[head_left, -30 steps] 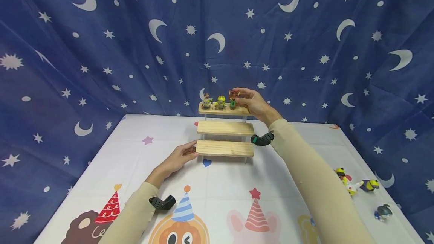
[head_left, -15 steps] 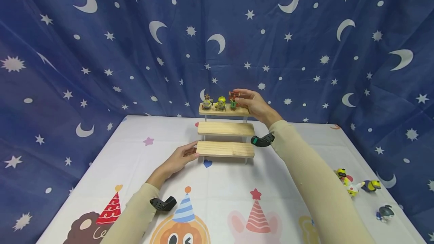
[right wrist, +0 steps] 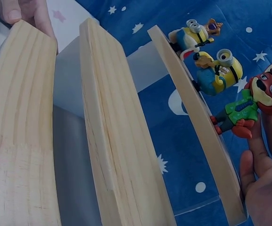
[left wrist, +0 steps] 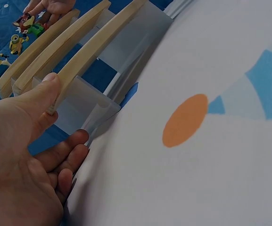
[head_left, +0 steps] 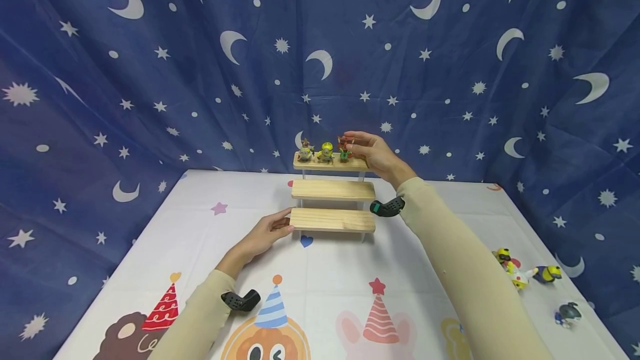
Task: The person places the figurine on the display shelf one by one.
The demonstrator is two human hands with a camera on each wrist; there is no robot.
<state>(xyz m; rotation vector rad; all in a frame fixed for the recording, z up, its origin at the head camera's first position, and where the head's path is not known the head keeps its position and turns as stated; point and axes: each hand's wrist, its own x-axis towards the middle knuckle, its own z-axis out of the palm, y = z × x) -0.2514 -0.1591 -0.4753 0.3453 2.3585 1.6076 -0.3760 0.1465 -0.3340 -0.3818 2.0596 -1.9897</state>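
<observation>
A three-tier wooden display shelf (head_left: 332,219) with clear side panels stands on the table. My left hand (head_left: 265,235) grips the left end of its lowest board, thumb on the edge, as the left wrist view shows. At the top board my right hand (head_left: 377,154) holds a red fox figurine (right wrist: 251,101) in a green shirt by its head, fingers behind it. The fox's feet are right at the board's surface. To its left on that board stand two yellow Minion figurines, one with a round yellow head (head_left: 325,151) and one with a brown topper (head_left: 305,152).
More small figurines lie at the table's right side: a yellow-and-dark one (head_left: 547,274), a white-and-yellow one (head_left: 519,278) and a grey-headed one (head_left: 568,314). A blue star-and-moon curtain (head_left: 320,71) hangs behind the white printed tablecloth (head_left: 330,271).
The fox figurine has turned and tilted slightly within my right hand's fingers, staying at the same place on the top board. My left hand keeps its place on the shelf.
</observation>
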